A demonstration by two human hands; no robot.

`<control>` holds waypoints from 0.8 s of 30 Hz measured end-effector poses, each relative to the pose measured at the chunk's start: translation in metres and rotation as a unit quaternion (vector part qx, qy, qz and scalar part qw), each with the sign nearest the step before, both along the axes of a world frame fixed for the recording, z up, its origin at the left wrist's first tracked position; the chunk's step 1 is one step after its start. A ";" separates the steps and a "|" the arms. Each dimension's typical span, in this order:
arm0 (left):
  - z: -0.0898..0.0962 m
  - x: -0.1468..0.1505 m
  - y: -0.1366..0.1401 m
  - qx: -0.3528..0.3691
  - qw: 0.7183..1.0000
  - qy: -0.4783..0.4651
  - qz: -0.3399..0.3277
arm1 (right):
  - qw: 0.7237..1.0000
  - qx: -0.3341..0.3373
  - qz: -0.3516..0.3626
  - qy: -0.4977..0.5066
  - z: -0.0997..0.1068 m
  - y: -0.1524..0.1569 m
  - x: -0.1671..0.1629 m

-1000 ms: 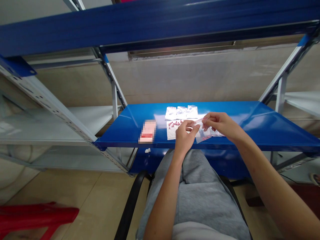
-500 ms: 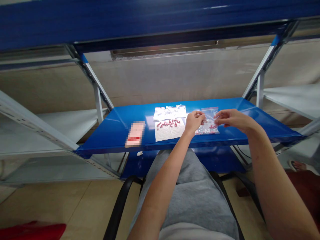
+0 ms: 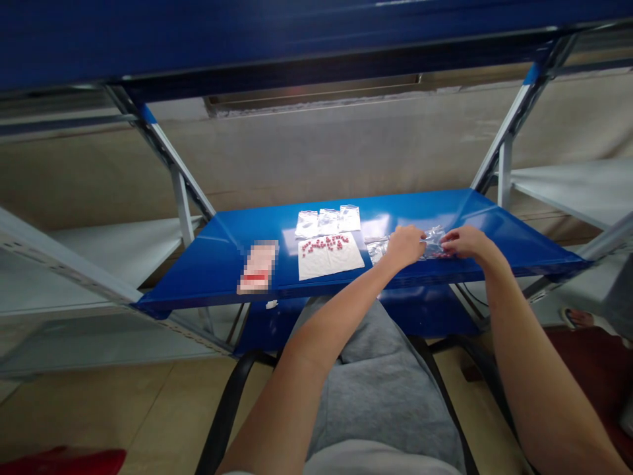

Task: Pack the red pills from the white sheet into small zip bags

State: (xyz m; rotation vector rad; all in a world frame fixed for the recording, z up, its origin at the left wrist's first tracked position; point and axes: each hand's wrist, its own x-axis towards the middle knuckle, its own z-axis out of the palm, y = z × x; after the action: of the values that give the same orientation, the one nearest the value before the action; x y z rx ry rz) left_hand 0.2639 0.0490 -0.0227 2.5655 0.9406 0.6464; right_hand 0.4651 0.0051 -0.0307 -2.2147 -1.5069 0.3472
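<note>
A clear zip bag [image 3: 434,244] with small red beads at its bottom edge lies crumpled on the blue shelf, between my two hands. My left hand [image 3: 406,245] has its fingers curled on the bag's left part. From the other side, my right hand [image 3: 465,242] pinches the bag's right edge between thumb and fingers. Left of my left hand is more shiny clear plastic [image 3: 376,249], partly hidden by that hand. Loose red beads [image 3: 327,244] are scattered over the upper half of a white cloth or tissue [image 3: 330,264].
Three small clear bags [image 3: 328,221] lie in a row behind the white sheet. A blurred pinkish rectangular item [image 3: 259,265] rests on the left of the blue shelf [image 3: 208,264]. Metal uprights [image 3: 184,204] stand at the sides, with another blue shelf [image 3: 306,39] overhead.
The zip bag, spread flat before with its zip strip at the back, is now bunched lower and flatter. My left hand has moved right over it, and my right hand has closed on its edge.
</note>
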 end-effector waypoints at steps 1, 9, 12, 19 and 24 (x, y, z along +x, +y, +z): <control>-0.001 0.002 -0.003 0.022 0.999 0.025 -0.006 | 1.000 -0.022 -0.001 -0.005 0.000 0.002 0.000; 0.000 0.002 -0.025 0.089 0.994 0.057 0.014 | 0.990 -0.046 -0.022 -0.129 0.004 0.004 -0.017; 0.009 -0.017 -0.024 0.073 0.997 0.003 0.038 | 0.988 0.005 -0.039 -0.150 0.008 0.002 -0.031; 0.033 -0.134 0.028 0.039 0.990 -0.082 0.111 | 0.986 0.155 0.053 -0.031 0.034 0.024 -0.119; 0.042 -0.186 0.075 0.003 0.976 -0.076 0.203 | 0.991 0.072 0.110 0.013 0.040 0.080 -0.175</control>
State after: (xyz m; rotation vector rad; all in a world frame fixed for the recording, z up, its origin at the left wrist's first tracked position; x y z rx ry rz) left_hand 0.0779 0.1238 0.0194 2.3022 1.4221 0.9380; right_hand 0.2898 0.0855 0.0096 -1.9314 -1.7103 0.3229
